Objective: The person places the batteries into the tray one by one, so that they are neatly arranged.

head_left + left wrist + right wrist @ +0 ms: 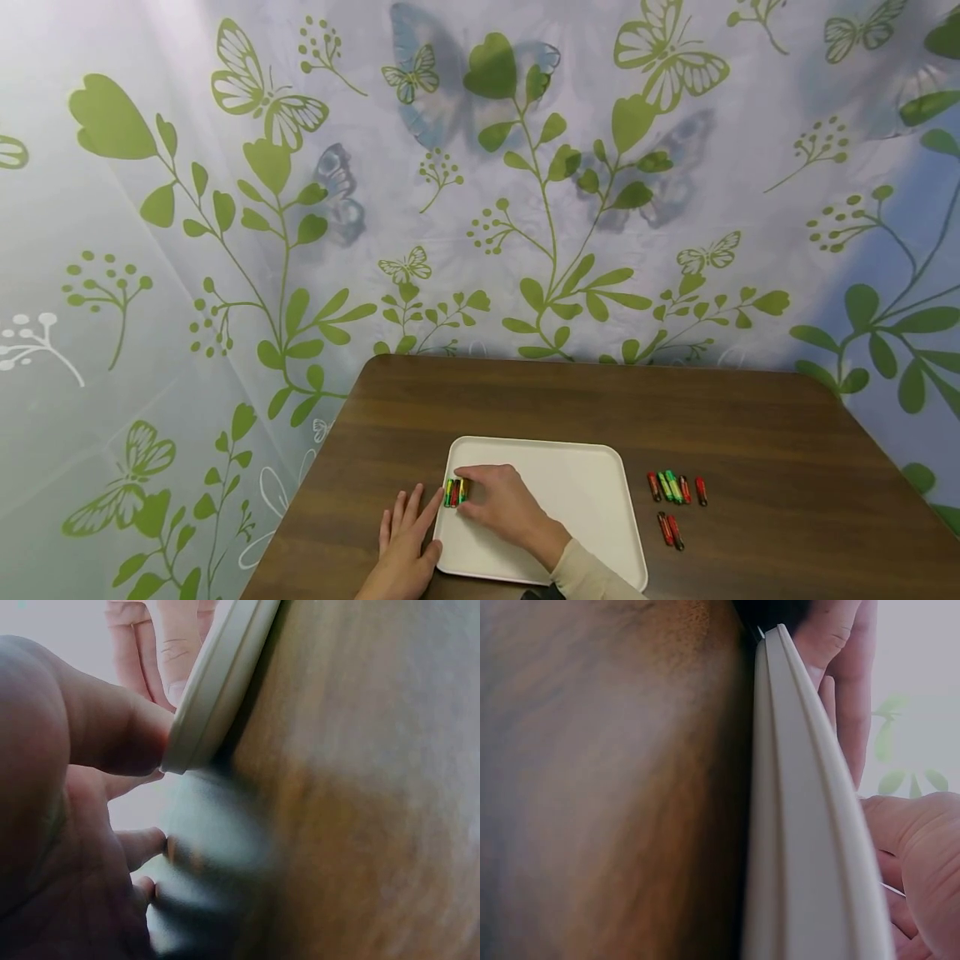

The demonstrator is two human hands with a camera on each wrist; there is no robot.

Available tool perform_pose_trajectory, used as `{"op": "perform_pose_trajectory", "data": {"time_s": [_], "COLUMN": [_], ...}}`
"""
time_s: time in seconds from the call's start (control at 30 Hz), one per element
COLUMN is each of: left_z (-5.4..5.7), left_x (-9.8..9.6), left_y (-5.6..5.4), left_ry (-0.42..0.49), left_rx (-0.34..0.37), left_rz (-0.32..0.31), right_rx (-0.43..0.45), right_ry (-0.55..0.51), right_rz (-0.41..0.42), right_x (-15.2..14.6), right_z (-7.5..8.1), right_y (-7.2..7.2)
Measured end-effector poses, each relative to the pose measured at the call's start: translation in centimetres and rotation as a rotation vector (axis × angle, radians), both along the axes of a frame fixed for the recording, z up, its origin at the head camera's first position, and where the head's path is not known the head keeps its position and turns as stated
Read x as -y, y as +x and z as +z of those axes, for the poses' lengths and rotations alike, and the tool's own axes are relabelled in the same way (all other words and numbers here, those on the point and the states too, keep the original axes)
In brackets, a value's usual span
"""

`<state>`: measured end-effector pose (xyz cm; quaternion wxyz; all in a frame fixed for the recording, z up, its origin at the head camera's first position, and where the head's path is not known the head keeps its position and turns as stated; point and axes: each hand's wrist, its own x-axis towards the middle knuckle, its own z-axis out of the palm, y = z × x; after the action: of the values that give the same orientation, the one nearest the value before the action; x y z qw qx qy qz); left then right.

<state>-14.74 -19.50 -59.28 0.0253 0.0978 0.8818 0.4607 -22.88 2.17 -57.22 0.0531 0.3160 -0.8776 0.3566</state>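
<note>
A white tray (pixel 562 471) lies on the table. Near its left rim a few small batteries, red and yellow-green, stand side by side in a short row. My right hand (pixel 510 504) reaches across the tray and pinches the rightmost battery (pixel 462 490) of this row between thumb and fingers, at its two ends. Spread over the table at the tray's left side is my left hand (pixel 405 546). Its thumb (pixel 124 731) touches the tray rim in the left wrist view. The right wrist view shows the tray edge (pixel 810 825) partly covering the right hand; the battery is hidden there.
On the brown wooden table (pixel 757 433), right of the tray, lie several more batteries: a row with green batteries (pixel 669 487) and red ones, a single red battery (pixel 701 492), and a red pair (pixel 671 531) nearer. A leaf-patterned curtain (pixel 480 275) hangs behind.
</note>
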Motion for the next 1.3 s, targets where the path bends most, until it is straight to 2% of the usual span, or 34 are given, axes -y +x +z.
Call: {"op": "perform_pose_trajectory", "data": {"time_s": [0.17, 0.33, 0.4, 0.47, 0.57, 0.7, 0.8, 0.87, 1.1, 1.23, 1.3], "left_z": [0.4, -0.6, -1.2, -1.3, -0.8, 0.3, 0.7, 0.8, 0.4, 0.1, 0.2], "left_x": [-0.1, 0.3, 0.4, 0.4, 0.2, -0.1, -0.3, -0.3, -0.1, 0.0, 0.0], "left_y": [0.2, -0.2, -0.4, -0.5, -0.3, 0.1, 0.2, 0.3, 0.3, 0.1, 0.0], "left_ry": [-0.002, -0.065, -0.093, -0.094, -0.09, -0.051, -0.016, -0.026, -0.019, -0.043, -0.026], "left_rx": [-0.005, 0.018, 0.027, 0.035, 0.033, 0.025, 0.025, 0.033, 0.014, 0.029, 0.033], "left_rz": [0.004, 0.009, 0.014, 0.011, 0.016, 0.014, 0.007, 0.014, 0.007, 0.013, 0.002], "right_rx": [-0.016, -0.044, -0.028, 0.002, 0.045, 0.057, 0.071, 0.079, 0.105, 0.113, 0.109], "right_ry": [0.019, 0.024, 0.0, -0.017, -0.03, -0.026, -0.032, -0.034, -0.019, -0.016, -0.021], "right_rz": [-0.001, -0.029, -0.032, -0.034, -0.028, -0.015, -0.004, 0.002, 0.015, 0.017, 0.009], "right_x": [0.2, -0.2, -0.7, -1.4, -2.7, -4.3, -5.4, -6.1, -8.9, -11.0, -12.1], "right_z": [0.0, 0.2, 0.3, 0.7, 1.3, 2.2, 2.7, 3.0, 3.6, 3.9, 4.0], "right_y": [0.0, 0.0, -0.1, -0.2, -0.4, -0.7, -0.7, -0.6, -0.2, 0.2, 0.4]}}
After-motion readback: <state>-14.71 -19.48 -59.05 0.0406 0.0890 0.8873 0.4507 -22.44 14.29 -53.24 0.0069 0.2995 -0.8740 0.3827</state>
